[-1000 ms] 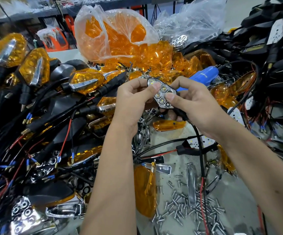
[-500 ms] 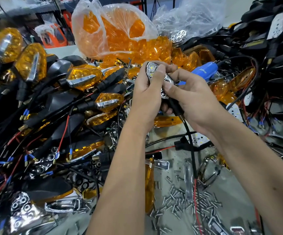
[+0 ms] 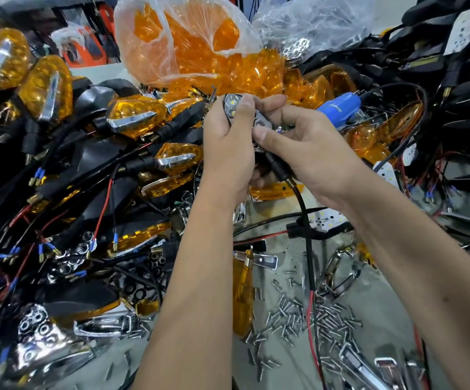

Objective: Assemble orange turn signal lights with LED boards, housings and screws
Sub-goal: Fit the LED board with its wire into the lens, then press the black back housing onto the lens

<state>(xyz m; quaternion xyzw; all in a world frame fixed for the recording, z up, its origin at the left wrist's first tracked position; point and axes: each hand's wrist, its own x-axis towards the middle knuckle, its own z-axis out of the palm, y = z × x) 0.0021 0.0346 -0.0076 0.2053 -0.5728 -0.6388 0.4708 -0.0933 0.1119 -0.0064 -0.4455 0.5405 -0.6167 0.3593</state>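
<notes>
Holding one LED reflector unit point(image 3: 232, 108) at upper centre, left hand point(image 3: 228, 147) and right hand point(image 3: 309, 153) both grip it; lens and screws point(image 3: 306, 313) apparently remain; finished lights point(image 3: 141, 116) lie left.

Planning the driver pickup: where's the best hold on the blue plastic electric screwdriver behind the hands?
Likely the blue electric screwdriver's barrel. It lies tilted on the heap of orange lens covers, with its upper side bare. Come from above and from the right, since the right hand is nearest. Its front end is hidden behind that hand, and its cord leaves the rear.

Grey bench point(image 3: 290, 361) bearing loose screws point(image 3: 312, 316).
</notes>
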